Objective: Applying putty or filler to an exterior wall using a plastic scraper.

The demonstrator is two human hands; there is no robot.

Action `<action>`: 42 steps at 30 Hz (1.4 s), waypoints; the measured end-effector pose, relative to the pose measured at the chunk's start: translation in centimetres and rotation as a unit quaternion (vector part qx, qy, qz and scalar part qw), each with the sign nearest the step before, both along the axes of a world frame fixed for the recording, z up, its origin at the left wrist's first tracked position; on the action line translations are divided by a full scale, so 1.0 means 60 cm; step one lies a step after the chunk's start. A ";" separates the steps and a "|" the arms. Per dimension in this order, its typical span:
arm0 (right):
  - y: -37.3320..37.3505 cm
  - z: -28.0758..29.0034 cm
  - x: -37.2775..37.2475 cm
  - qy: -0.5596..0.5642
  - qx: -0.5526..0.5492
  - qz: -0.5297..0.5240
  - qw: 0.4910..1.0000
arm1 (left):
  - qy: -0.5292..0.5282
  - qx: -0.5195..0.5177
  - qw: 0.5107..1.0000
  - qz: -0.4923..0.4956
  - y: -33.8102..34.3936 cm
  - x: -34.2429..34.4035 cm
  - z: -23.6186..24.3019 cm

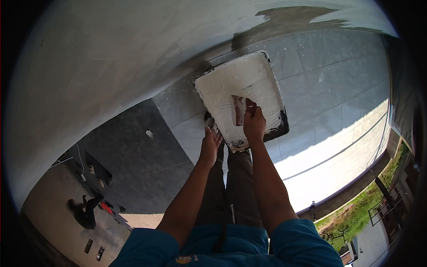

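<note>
My right hand (255,126) is closed round the dark reddish handle of a wide putty knife (238,111). Its blade, smeared with white, is over the off-white paste in a large shallow tray (283,120). Dried white splashes cover the tray's black rim. On the tray's near left side, my left hand (211,144) has its fingers stretched out, with whitish smears on them. Just beyond those fingers lies a dark, white-spotted shape (209,119) that I cannot make out. Whether the left hand touches the tray is unclear.
A curved grey wall (111,58) with a darker patch rises ahead. Grey floor tiles (320,84) carry white specks, with sunlight at right. Dark flooring (138,147) lies left. Another person (84,212) sits far lower left. Grass (342,218) borders the lower right.
</note>
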State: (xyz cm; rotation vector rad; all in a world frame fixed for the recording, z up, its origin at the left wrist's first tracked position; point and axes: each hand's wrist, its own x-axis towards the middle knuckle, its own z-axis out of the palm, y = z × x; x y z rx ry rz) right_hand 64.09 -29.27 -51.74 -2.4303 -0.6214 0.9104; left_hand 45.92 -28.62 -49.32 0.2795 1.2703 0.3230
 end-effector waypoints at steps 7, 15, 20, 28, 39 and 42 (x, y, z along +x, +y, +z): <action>0.017 0.007 0.039 -0.025 0.055 -0.023 0.998 | -0.007 0.010 1.000 -0.004 0.004 0.001 0.001; -0.002 -0.005 -0.015 0.125 0.000 0.116 0.985 | -0.009 0.003 1.000 0.003 0.000 -0.001 -0.004; -0.010 0.002 -0.018 0.139 0.011 0.118 0.983 | -0.004 -0.002 1.000 0.007 -0.002 -0.003 -0.008; -0.007 0.004 -0.001 0.138 0.037 0.078 0.987 | 0.000 -0.005 1.000 0.001 -0.003 -0.006 -0.009; -0.019 -0.013 0.027 0.316 0.162 -0.089 0.930 | -0.012 -0.004 1.000 -0.002 0.003 -0.006 -0.003; -0.019 0.003 0.033 0.188 0.078 -0.008 0.979 | -0.014 -0.004 1.000 -0.005 0.006 -0.006 -0.001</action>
